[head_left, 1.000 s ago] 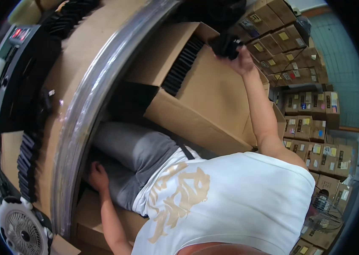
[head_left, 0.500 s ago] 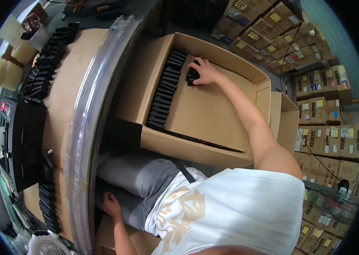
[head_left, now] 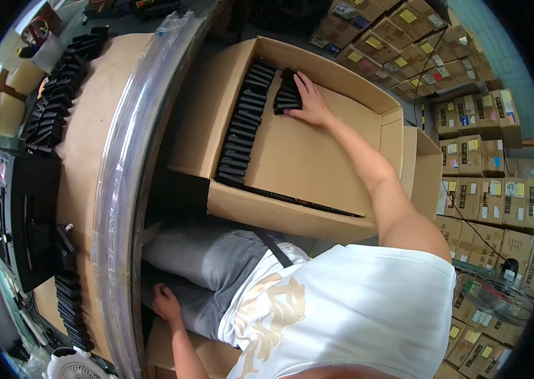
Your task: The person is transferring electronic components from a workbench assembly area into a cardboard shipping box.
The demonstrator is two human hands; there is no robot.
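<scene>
My right hand (head_left: 312, 104) reaches into an open cardboard box (head_left: 292, 218). Its thumb and fingers close around the side of a short row of black plastic pieces (head_left: 287, 95), which sits on the cardboard layer inside. Left of that row, a long row of similar black pieces (head_left: 242, 136) lines the box's left wall, with a narrow gap between the two at the top. My left hand (head_left: 167, 304) rests on my grey-trousered leg, its fingers loosely bent and slightly apart, with nothing visible in it.
A workbench (head_left: 99, 114) with a plastic-wrapped edge (head_left: 125, 158) stands to the left, bearing more black pieces (head_left: 58, 95), a black machine (head_left: 30, 215) and a white fan (head_left: 74, 363). Stacked cartons (head_left: 469, 202) fill the right. Another cardboard box (head_left: 204, 357) is beside my left arm.
The short row of black pieces has come to rest beside the long row, more fully in sight, and my right hand has shifted to its right side. My left hand stays on my leg.
</scene>
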